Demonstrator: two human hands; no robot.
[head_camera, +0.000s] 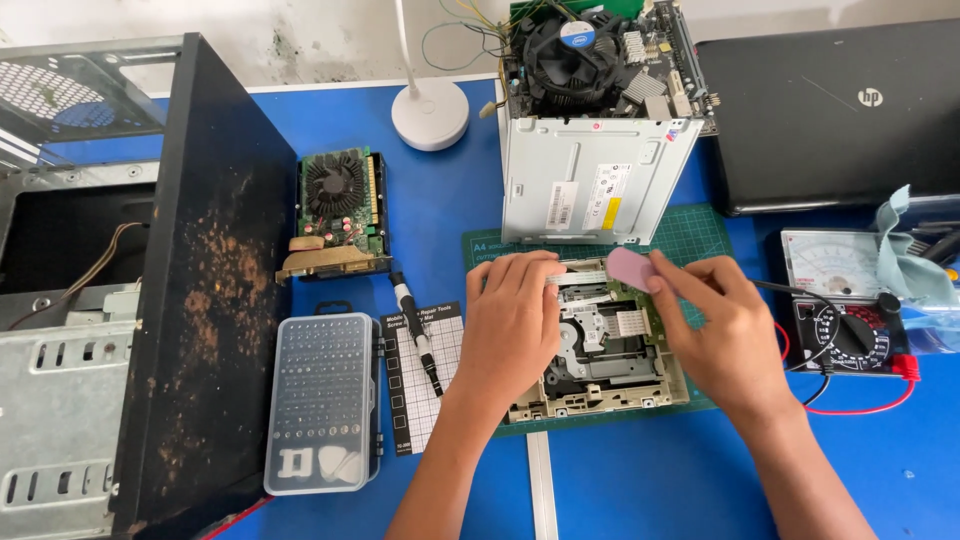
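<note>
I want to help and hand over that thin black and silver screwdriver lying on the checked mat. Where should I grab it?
Take the thin black and silver screwdriver by its black handle end, the part lying nearer the green graphics card. Come from straight above, pinching across its sides: it lies flat and slanted on the white checked mat, with the left hand close on one side and the clear bit case on the other.

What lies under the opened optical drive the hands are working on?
A green cutting mat lies under the opened grey optical drive, on the blue table. The mat's middle is covered by the drive and both hands.
</note>
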